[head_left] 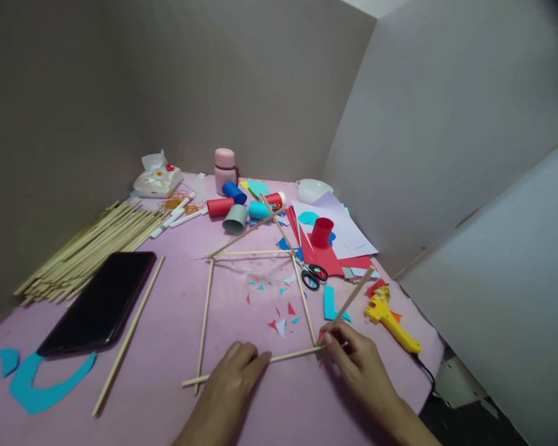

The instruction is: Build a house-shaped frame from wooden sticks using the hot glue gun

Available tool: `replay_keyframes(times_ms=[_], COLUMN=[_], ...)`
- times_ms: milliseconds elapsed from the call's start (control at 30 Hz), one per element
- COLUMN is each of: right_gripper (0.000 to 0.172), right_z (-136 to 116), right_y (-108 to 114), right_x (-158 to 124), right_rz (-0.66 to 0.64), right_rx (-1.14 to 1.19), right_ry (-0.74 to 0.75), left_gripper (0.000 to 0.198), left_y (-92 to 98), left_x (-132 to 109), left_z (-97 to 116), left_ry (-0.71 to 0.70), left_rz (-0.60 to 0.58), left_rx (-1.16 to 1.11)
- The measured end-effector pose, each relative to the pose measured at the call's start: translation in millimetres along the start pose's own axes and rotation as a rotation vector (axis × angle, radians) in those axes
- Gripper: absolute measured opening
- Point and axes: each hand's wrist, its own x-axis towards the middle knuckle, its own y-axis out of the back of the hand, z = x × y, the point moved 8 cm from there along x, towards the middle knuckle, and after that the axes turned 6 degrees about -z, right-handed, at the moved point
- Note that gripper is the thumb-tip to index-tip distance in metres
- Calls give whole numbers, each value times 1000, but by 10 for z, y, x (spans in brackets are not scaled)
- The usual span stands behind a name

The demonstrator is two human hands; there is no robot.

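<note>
A frame of thin wooden sticks (206,316) lies on the pink table, roughly square, with two more sticks rising and crossing at its far side. My left hand (236,378) rests on the near stick, its fingers closed together over it. At the near right corner my right hand (353,356) pinches the lower end of a tilted stick (356,294), which slants up and to the right. Scissors with black handles (312,277) lie by the far right corner. Small red, blue and white paper scraps (281,326) are scattered inside the frame.
Left are a black phone (100,303), a loose stick (129,334) and a stick pile (93,248). A yellow glue gun (393,322) lies right. Behind stand a pink bottle (225,173), paper rolls (235,220), coloured paper (344,229) and a tissue pack (158,179).
</note>
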Motion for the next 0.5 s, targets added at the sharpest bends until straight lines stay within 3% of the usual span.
replay_keyframes(times_ms=[500], right_gripper=[27], right_z=[85], right_y=[61], right_x=[-16], right_rz=[80], right_rx=[-3], right_ry=[0], left_gripper=[46], left_y=[-8], left_x=[-20], left_z=[-49], left_ry=[-33], left_rz=[36], left_rx=[-41])
